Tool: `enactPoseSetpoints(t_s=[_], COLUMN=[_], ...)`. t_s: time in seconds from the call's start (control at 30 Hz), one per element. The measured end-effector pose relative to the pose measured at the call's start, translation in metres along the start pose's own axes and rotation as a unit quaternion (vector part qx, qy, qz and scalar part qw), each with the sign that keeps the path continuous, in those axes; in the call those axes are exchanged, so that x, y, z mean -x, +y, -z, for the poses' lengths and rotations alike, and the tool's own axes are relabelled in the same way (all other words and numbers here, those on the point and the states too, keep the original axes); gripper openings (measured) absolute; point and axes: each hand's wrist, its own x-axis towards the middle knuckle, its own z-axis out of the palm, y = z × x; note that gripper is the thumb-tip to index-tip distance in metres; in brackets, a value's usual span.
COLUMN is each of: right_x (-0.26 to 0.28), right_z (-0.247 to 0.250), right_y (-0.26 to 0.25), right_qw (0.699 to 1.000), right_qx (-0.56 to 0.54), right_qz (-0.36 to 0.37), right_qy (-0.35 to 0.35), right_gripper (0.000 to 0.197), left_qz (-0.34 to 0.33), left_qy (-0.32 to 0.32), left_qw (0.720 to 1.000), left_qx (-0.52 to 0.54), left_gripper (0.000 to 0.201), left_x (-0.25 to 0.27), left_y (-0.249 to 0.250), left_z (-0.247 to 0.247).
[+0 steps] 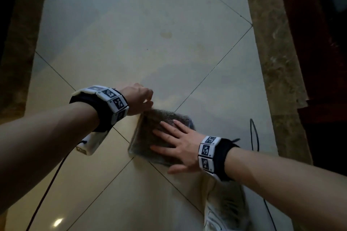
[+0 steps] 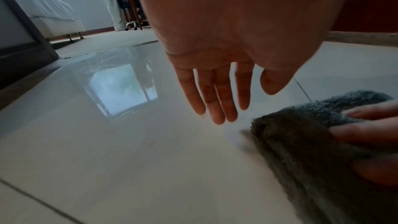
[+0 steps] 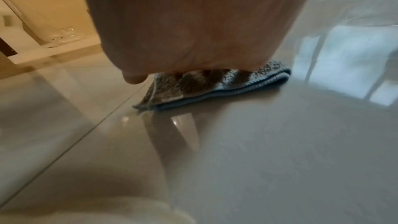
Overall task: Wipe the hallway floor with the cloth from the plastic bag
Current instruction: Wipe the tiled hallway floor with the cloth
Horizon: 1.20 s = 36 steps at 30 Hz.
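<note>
Cloth (image 1: 150, 133), grey and folded into a thick pad with a pale blue stitched edge, is lying flat on the glossy tiled floor (image 1: 131, 47), right where several grout lines are meeting. Its long axis is running diagonally in the head view, from near-left to far-right. The right hand (image 1: 180, 144) is pressing down on the cloth with fingers (image 2: 366, 113) spread wide and straight, its thumb reaching past the near edge toward the tile. The left hand (image 1: 138, 99) is hanging just beside the cloth's far-left corner; from the head view it seems to be brushing that corner, though the left wrist view is showing its fingers (image 2: 215, 98) straight, close together, holding nothing and apart from the cloth. Cables (image 1: 255, 135) are trailing across the floor near both wrists.
</note>
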Motion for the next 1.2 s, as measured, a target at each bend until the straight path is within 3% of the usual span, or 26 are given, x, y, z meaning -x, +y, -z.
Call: enactPoseSetpoints(t_s=[0.1, 0.2, 0.27, 0.33, 0.43, 0.5, 0.6, 0.67, 0.73, 0.8, 0.97, 1.2], right_x=[0.007, 0.032, 0.051, 0.067, 0.056, 0.036, 0.011, 0.003, 0.009, 0.024, 0.074, 0.052], right_z=[-0.002, 0.008, 0.002, 0.007, 0.013, 0.016, 0.021, 0.021, 0.022, 0.021, 0.013, 0.033], right_y=[0.033, 0.077, 0.106, 0.126, 0.123, 0.100, 0.055, 0.038, 0.047, 0.071, 0.155, 0.200], right_qw=[1.000, 0.990, 0.963, 0.919, 0.880, 0.875, 0.922, 0.951, 0.960, 0.953, 0.882, 0.871], right_qx=[-0.015, -0.066, -0.096, -0.171, -0.235, -0.235, -0.180, -0.143, -0.143, -0.171, -0.225, -0.259], right_qz=[0.004, -0.125, -0.252, -0.354, -0.411, -0.423, -0.343, -0.272, -0.235, -0.249, -0.411, -0.412], right_qy=[0.014, -0.020, 0.005, -0.029, -0.024, -0.009, -0.012, -0.037, -0.041, -0.038, -0.050, -0.065], right_gripper=[0.064, 0.075, 0.071, 0.066, 0.075, 0.087, 0.097, 0.092, 0.081, 0.071, 0.076, 0.093], left_qz=[-0.005, -0.010, -0.005, -0.008, -0.001, 0.004, 0.006, 0.000, -0.008, -0.010, -0.001, 0.052], left_qy=[0.008, 0.024, 0.029, 0.033, 0.032, 0.025, 0.023, 0.034, 0.042, 0.052, 0.051, 0.013], left_qw=[1.000, 1.000, 1.000, 0.999, 0.999, 0.999, 0.998, 0.997, 0.998, 0.997, 0.997, 0.997], left_qx=[0.003, 0.000, -0.001, -0.002, -0.012, -0.023, -0.062, -0.063, -0.051, -0.050, -0.062, -0.051], left_gripper=[0.029, 0.031, 0.034, 0.037, 0.040, 0.040, 0.039, 0.040, 0.042, 0.043, 0.041, 0.040], left_x=[0.002, 0.005, 0.008, 0.010, 0.014, 0.015, 0.015, 0.011, 0.004, -0.004, -0.020, -0.041], left_y=[0.002, 0.002, 0.000, -0.004, -0.010, -0.012, -0.008, -0.003, 0.006, 0.013, 0.011, -0.007], left_z=[-0.001, -0.001, -0.002, -0.003, -0.005, -0.002, 0.011, 0.021, 0.034, 0.045, 0.057, 0.068])
